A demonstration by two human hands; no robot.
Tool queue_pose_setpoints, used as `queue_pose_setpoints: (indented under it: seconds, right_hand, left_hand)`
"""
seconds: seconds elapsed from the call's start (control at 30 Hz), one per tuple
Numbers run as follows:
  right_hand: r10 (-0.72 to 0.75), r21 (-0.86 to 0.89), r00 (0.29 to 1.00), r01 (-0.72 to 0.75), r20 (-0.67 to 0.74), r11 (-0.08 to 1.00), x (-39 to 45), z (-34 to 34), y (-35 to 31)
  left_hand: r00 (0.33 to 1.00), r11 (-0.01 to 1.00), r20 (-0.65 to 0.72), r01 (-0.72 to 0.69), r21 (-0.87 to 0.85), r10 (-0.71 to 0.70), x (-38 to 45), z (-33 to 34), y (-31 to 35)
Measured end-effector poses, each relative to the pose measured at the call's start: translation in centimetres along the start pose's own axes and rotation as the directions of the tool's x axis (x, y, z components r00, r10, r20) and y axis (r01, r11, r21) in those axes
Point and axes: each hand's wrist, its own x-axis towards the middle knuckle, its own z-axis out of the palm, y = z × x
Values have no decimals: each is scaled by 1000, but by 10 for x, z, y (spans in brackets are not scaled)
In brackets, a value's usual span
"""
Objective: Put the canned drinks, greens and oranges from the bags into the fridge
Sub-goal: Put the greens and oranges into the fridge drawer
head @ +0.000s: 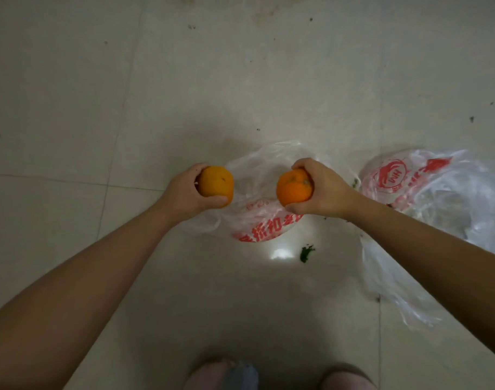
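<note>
My left hand (186, 192) grips an orange (216, 184), fingers and thumb curled round it. My right hand (322, 190) grips a second orange (294, 187) the same way. Both oranges are held above a clear plastic bag with red print (264, 223) that lies flat on the tiled floor between my hands. A second clear bag with a red logo (426, 192) lies to the right, partly under my right forearm. No fridge, cans or bunch of greens is in view.
Pale floor tiles (100, 94) stretch all around. A small scrap of green leaf (307, 253) lies on the floor near the bags. My feet (224, 374) show at the bottom edge.
</note>
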Motion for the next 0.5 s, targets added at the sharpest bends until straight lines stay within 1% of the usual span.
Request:
queue_pose_setpoints:
  seconds: [0.07,0.13,0.2,0.3,0.4,0.5]
  right_hand:
    - [-23,-55,1000,22,-13,998,-12,-8,-5]
    - [-29,-78,999,26,-36,997,-32,-19,-19]
    - [-33,-67,997,29,-63,997,-58,-34,-39]
    - [-36,-28,992,33,-124,999,-102,-63,-76]
    - [2,6,984,-1,-176,1000,-156,-104,-110]
    - [50,35,973,-43,-225,998,-213,-161,-146]
  left_hand:
    - [999,994,25,-29,105,26,-14,-4,16]
    - [997,983,70,-56,173,44,-34,-9,40]
    - [992,971,98,-98,217,78,-59,-17,73]
    - [991,953,105,-115,281,88,-106,-36,130]
    - [991,933,87,-126,338,102,-156,-63,187]
    - [991,912,78,-134,388,113,-205,-100,250]
